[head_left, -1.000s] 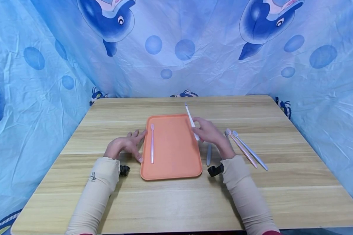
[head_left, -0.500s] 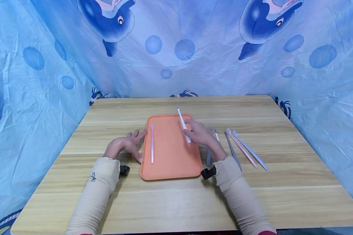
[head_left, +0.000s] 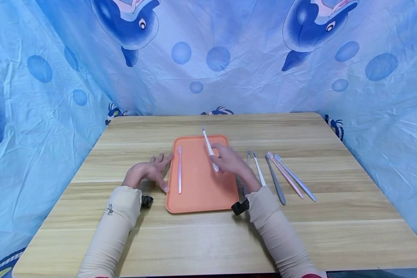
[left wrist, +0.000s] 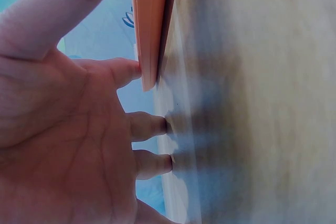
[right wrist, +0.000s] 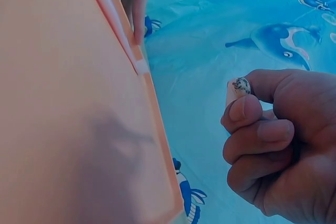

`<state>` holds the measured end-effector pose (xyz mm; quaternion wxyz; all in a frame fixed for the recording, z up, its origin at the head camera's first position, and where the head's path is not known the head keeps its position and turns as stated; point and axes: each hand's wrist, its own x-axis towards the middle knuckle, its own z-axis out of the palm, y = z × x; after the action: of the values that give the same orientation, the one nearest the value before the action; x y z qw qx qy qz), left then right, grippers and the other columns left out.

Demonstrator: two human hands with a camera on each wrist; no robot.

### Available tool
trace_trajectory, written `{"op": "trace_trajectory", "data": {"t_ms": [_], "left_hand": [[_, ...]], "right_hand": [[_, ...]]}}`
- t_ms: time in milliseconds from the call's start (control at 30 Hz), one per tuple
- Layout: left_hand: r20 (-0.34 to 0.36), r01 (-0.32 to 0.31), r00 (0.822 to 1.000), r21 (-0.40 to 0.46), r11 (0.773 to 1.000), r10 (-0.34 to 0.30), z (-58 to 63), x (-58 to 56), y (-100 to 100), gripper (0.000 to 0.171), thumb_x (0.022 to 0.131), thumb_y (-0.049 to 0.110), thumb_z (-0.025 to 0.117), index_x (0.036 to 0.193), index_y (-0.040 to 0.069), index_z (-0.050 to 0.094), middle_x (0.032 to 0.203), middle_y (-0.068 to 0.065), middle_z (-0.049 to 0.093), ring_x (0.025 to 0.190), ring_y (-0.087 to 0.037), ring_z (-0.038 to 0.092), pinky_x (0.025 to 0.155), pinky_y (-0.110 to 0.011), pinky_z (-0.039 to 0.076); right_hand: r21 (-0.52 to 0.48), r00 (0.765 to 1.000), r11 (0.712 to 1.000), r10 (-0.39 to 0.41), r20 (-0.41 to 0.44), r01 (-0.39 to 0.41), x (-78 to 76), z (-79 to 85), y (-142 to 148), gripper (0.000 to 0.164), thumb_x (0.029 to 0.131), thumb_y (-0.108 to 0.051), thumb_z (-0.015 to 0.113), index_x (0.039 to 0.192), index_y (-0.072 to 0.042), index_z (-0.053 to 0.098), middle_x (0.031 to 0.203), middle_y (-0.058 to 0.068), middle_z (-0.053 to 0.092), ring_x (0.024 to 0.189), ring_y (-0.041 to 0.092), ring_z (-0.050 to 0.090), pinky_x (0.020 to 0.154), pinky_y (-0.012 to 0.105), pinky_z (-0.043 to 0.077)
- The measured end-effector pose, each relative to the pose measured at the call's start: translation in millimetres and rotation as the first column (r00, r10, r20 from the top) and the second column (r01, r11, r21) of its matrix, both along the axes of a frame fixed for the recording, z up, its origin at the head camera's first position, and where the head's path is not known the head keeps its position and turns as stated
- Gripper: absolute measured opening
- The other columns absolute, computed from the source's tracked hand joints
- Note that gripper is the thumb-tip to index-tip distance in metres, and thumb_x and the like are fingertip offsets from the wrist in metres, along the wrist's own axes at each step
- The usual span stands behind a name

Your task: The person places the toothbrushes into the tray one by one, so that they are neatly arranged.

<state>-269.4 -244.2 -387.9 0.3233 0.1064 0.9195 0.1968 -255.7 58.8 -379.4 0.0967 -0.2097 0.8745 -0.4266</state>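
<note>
An orange tray point(head_left: 201, 200) lies on the wooden table, with a pink toothbrush point(head_left: 180, 173) along its left side. Above the tray's right half, my right hand point(head_left: 227, 159) pinches a white toothbrush point(head_left: 208, 144), its head pointing away toward the far edge. In the right wrist view the butt end of the white toothbrush point(right wrist: 241, 86) pokes out between thumb and curled fingers. My left hand point(head_left: 149, 172) is spread at the tray's left edge, its fingers straight. The left wrist view shows a fingertip touching the tray's side point(left wrist: 149, 35), other fingertips on the tabletop.
Right of the tray several toothbrushes lie on the table point(head_left: 208, 247): a white one point(head_left: 259, 170), a dark grey one point(head_left: 276, 181), a pink one point(head_left: 288, 177) and a blue one point(head_left: 297, 179). Another is partly hidden by my right forearm. A blue dolphin-print curtain point(head_left: 201, 46) surrounds the table.
My right hand has carried the white toothbrush leftward, from the tray's right edge to over its right half. More of the toothbrushes on the right now show. My left hand has stayed put.
</note>
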Motion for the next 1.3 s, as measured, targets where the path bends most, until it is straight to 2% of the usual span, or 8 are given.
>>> {"op": "trace_trajectory", "data": {"t_ms": [133, 367, 800, 1067, 1300], "left_hand": [[0.0, 0.0, 1.0, 0.004, 1.0, 0.0, -0.1, 0.1, 0, 0.146, 0.059, 0.045, 0.094, 0.162, 0.023, -0.007, 0.167, -0.021, -0.019, 0.151, -0.051, -0.021, 0.116, -0.077, -0.004], [-0.006, 0.001, 1.0, 0.014, 1.0, -0.001, -0.4, 0.5, -1, 0.146, 0.059, 0.045, 0.094, 0.162, 0.023, -0.007, 0.167, -0.021, -0.018, 0.151, -0.051, -0.021, 0.117, -0.077, -0.004], [-0.022, 0.02, 1.0, -0.007, 1.0, -0.021, -1.8, -0.3, -1, 0.145, 0.06, 0.045, 0.093, 0.162, 0.021, -0.007, 0.167, -0.023, -0.017, 0.151, -0.052, -0.02, 0.116, -0.077, -0.003], [-0.029, 0.026, 0.999, -0.004, 1.0, -0.026, -2.6, 0.0, -2, 0.145, 0.061, 0.044, 0.093, 0.162, 0.02, -0.007, 0.167, -0.024, -0.017, 0.15, -0.053, -0.02, 0.116, -0.077, -0.004], [-0.032, 0.029, 0.999, -0.012, 1.0, -0.03, -2.6, -0.2, -1, 0.144, 0.061, 0.044, 0.093, 0.162, 0.02, -0.007, 0.167, -0.024, -0.017, 0.15, -0.053, -0.02, 0.116, -0.077, -0.003]], "right_hand": [[0.011, 1.0, 1.0, -0.002, -0.014, 0.003, 2.6, 0.7, -6, 0.046, 0.102, -0.013, 0.053, 0.146, -0.001, 0.044, 0.061, 0.003, 0.06, 0.045, 0.019, 0.057, 0.042, 0.021, 0.04], [0.044, 0.999, 0.999, 0.007, -0.045, -0.005, 6.3, 0.7, -18, 0.045, 0.101, -0.013, 0.054, 0.144, -0.001, 0.045, 0.06, 0.003, 0.062, 0.043, 0.015, 0.057, 0.043, 0.022, 0.042], [0.092, 0.999, 0.995, -0.031, -0.006, 0.032, 14.7, -2.4, -40, 0.047, 0.102, -0.018, 0.054, 0.146, -0.004, 0.044, 0.061, 0.002, 0.064, 0.052, 0.024, 0.066, 0.043, 0.021, 0.041], [0.125, 0.998, 0.991, -0.057, 0.0, 0.056, 17.5, -8.0, -50, 0.049, 0.103, -0.021, 0.053, 0.147, -0.004, 0.043, 0.058, 0.0, 0.062, 0.046, 0.014, 0.059, 0.046, 0.022, 0.04], [0.129, 0.998, 0.99, -0.063, -0.015, 0.064, 18.7, -13.0, -57, 0.049, 0.102, -0.021, 0.053, 0.146, -0.002, 0.044, 0.054, -0.001, 0.06, 0.046, 0.013, 0.059, 0.049, 0.022, 0.041]]}}
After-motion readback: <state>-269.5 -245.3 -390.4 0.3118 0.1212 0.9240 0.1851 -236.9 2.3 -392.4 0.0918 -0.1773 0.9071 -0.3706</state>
